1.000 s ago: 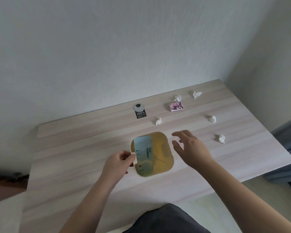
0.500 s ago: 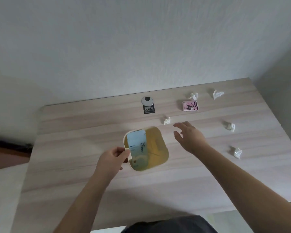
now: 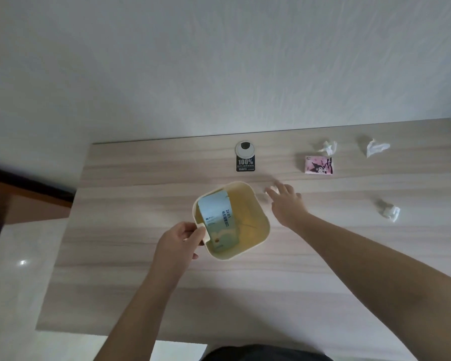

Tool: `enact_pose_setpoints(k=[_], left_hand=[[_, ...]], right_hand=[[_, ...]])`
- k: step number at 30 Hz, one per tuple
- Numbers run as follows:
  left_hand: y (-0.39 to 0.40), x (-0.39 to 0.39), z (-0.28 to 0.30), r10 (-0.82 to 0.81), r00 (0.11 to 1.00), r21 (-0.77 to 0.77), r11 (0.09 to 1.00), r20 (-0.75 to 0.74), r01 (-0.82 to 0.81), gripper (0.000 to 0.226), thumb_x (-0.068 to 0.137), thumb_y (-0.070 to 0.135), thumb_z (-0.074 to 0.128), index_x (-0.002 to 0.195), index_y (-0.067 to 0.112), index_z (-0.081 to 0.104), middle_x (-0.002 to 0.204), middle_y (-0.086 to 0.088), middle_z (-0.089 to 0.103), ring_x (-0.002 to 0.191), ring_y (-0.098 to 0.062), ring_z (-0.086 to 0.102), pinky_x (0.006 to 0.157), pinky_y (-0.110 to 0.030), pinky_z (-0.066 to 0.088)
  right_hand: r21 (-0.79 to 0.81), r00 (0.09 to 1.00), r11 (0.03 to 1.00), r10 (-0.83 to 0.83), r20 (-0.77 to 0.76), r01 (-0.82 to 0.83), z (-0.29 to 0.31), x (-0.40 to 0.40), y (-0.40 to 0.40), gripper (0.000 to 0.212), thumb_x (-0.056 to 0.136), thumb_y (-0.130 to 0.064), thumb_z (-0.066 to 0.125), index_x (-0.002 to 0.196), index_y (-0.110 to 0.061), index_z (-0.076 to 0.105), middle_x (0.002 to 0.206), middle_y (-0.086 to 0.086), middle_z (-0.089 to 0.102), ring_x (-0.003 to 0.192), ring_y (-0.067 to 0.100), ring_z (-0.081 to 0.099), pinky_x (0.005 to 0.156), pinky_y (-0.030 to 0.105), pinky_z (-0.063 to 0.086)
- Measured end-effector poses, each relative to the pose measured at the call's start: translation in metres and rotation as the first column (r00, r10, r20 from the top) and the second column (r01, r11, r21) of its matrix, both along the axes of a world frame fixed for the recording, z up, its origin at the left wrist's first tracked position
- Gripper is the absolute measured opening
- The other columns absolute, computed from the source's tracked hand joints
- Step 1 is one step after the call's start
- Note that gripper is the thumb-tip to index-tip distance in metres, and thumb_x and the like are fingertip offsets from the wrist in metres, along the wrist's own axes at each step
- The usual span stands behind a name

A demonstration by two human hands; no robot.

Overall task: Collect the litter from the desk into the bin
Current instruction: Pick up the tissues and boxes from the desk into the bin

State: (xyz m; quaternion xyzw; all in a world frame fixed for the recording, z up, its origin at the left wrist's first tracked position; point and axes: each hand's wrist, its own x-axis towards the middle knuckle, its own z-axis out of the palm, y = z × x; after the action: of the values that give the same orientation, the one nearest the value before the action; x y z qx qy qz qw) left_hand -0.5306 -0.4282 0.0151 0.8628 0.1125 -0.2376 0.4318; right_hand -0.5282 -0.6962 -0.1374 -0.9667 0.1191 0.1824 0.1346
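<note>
— What's in the bin (image 3: 255, 204)?
— A pale blue packet (image 3: 218, 220), leaning on its wall. The left hand (image 3: 180, 239) is clamped on the bin's side tab.
— The litter?
— Crumpled tissues (image 3: 376, 148) lie on the bench (image 3: 141, 282); the right hand (image 3: 287, 204), fingers spread, reaches beside the bin.

My cream square bin (image 3: 253, 246) sits mid-frame on the desk, a pale blue packet (image 3: 218, 222) leaning inside. Crumpled tissues lie upper right (image 3: 328, 147) (image 3: 375, 148) and right (image 3: 389, 211), plus a pink wrapper (image 3: 318, 165).
</note>
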Motion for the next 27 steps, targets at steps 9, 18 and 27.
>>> enact_pose_setpoints(k=[9, 18, 27], left_hand=[[-0.012, -0.013, 0.000, -0.004, 1.000, 0.002, 1.000, -0.006, 0.005, 0.009, 0.093, 0.019, 0.061, 0.088, 0.020, 0.069, 0.087, 0.001, 0.075, 0.065, 0.001, 0.071, 0.058, -0.028, 0.053], [-0.025, -0.029, 0.004, -0.007, 1.000, 0.021, 1.000, -0.007, 0.007, 0.014, 0.093, 0.021, 0.061, 0.098, 0.012, 0.069, 0.088, -0.002, 0.076, 0.079, -0.011, 0.074, 0.058, -0.029, 0.054], [-0.040, -0.043, 0.012, -0.049, 0.999, -0.027, 0.998, 0.016, 0.049, 0.012, 0.092, 0.027, 0.062, 0.096, 0.017, 0.068, 0.087, 0.001, 0.075, 0.081, -0.012, 0.074, 0.058, -0.028, 0.052]], right_hand=[[0.194, 0.989, 0.978, -0.094, 0.112, 0.071, -0.006, -0.039, -0.020, 0.019, 0.089, -0.007, 0.054, 0.104, -0.011, 0.065, 0.110, 0.013, 0.058, 0.100, 0.035, 0.058, 0.077, 0.037, 0.048], [0.612, 0.717, 0.754, -0.563, 0.411, 0.240, 0.079, -0.089, -0.012, 0.005, 0.085, -0.014, 0.069, 0.090, -0.015, 0.068, 0.079, -0.005, 0.064, 0.066, 0.001, 0.060, 0.063, 0.003, 0.040], [0.528, 0.715, 0.849, -0.366, 0.595, -0.005, 0.138, -0.131, 0.018, 0.024, 0.082, -0.019, 0.069, 0.105, -0.021, 0.064, 0.102, -0.009, 0.061, 0.087, 0.006, 0.059, 0.074, 0.024, 0.052]])
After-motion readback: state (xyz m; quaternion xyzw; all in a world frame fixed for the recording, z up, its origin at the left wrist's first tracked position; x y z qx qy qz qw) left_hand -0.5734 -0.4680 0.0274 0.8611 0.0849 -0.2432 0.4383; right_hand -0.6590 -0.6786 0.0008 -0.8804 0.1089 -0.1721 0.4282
